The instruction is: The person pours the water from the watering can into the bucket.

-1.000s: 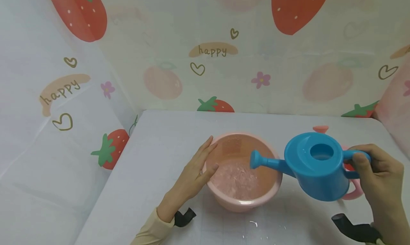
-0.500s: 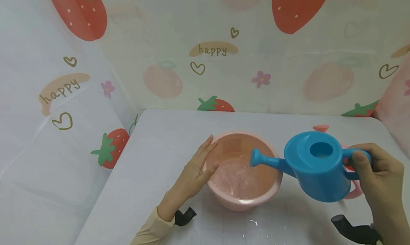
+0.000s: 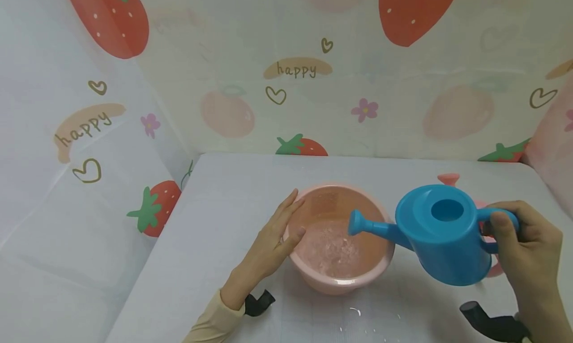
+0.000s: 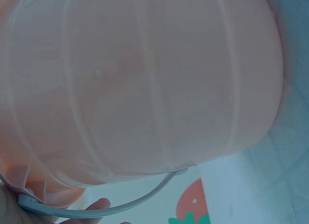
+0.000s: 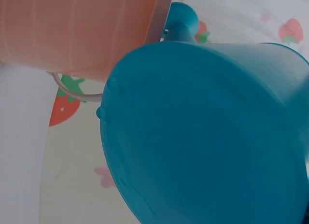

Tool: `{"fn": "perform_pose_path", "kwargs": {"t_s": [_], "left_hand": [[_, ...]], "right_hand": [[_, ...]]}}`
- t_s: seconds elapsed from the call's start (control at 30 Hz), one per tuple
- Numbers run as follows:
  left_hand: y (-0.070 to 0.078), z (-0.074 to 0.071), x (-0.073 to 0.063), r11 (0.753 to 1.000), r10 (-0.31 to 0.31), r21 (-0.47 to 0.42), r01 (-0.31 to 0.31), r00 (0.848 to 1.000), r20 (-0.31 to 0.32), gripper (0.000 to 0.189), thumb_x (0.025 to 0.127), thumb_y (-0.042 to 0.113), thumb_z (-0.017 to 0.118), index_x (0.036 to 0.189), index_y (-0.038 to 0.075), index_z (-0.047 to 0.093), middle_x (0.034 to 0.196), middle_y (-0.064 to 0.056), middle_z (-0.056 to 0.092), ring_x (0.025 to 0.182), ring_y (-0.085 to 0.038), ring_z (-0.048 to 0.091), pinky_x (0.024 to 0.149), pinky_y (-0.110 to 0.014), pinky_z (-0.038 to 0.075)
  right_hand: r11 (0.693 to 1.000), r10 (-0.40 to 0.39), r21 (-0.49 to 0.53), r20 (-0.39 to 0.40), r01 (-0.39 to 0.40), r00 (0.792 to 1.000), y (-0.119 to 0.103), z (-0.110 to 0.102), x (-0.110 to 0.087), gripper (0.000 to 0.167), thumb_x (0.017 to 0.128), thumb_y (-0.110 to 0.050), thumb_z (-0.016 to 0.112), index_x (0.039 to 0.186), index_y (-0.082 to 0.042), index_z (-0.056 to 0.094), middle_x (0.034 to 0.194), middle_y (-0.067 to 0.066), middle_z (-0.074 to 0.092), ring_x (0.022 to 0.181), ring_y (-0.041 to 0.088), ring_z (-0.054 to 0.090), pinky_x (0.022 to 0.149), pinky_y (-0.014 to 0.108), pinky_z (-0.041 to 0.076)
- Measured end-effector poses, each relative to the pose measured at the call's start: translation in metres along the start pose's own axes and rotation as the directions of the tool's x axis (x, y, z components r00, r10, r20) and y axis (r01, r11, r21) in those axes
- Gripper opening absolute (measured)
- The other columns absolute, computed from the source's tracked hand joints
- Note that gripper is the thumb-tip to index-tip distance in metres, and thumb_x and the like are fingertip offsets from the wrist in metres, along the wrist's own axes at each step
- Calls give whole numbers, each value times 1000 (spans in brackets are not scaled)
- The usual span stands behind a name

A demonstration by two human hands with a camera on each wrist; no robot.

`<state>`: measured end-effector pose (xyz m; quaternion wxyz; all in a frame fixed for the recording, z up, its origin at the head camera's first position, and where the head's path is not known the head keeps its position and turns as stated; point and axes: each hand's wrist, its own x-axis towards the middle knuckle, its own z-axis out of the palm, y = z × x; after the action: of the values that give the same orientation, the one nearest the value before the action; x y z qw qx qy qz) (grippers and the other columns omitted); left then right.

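Note:
A pink bucket [image 3: 337,283] stands upright on the table, with rippling water [image 3: 331,248] inside. My left hand [image 3: 268,243] rests on its left rim, fingers fairly straight and the thumb over the inner edge. At the right, my right hand [image 3: 530,243] grips the handle of a blue watering can [image 3: 447,253]. The can is held up and its spout [image 3: 380,228] reaches over the bucket's right rim, the round head above the water. In the right wrist view, the can's base [image 5: 203,137] fills much of the frame, with drops on its edge.
Behind the blue can is a mostly hidden pink object, its flared pink tip [image 3: 449,178] showing above. Water drops [image 3: 355,312] lie on the white table [image 3: 233,193] in front of the bucket. The bucket's grey carrying handle [image 4: 140,200] hangs at its far side. Strawberry-printed sheets [image 3: 241,44] form the walls.
The blue watering can has tipped slightly further toward the left, and my right hand has shifted slightly left. The water's ripples have varied. My left hand stays on the rim.

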<state>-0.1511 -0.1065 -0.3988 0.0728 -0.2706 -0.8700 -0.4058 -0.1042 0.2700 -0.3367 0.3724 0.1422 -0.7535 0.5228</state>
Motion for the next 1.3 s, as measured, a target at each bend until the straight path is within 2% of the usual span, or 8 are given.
{"fn": "perform_pose_path", "kwargs": {"t_s": [0.33, 0.57, 1.3], "left_hand": [[-2, 1, 1, 1000, -7, -9, 7, 1000, 3, 55, 96, 48, 37, 147, 28, 25, 155, 8, 12, 140, -14, 19, 105, -52, 31], [-1, 3, 0, 1000, -16, -19, 17, 1000, 8, 55, 96, 48, 38, 146, 29, 25, 155, 8, 12, 141, -14, 18, 105, -52, 31], [-1, 1, 2, 1000, 6, -2, -7, 1000, -16, 55, 96, 47, 40, 146, 28, 27, 155, 9, 14, 140, -13, 19, 105, -52, 31]], "right_hand": [[999, -43, -22, -2, 43, 999, 0, 2, -1, 14, 89, 5, 54, 87, 19, 58, 73, -10, 61, 62, 0, 56, 67, 7, 47], [995, -53, -88, -9, 52, 999, -2, 2, -3, 16, 88, 6, 55, 88, 21, 56, 76, -13, 61, 63, -2, 57, 70, 7, 47], [996, -52, -70, -21, 50, 998, -2, 3, -2, 17, 88, 5, 56, 87, 22, 56, 76, -11, 62, 63, -1, 57, 70, 8, 47]]}}
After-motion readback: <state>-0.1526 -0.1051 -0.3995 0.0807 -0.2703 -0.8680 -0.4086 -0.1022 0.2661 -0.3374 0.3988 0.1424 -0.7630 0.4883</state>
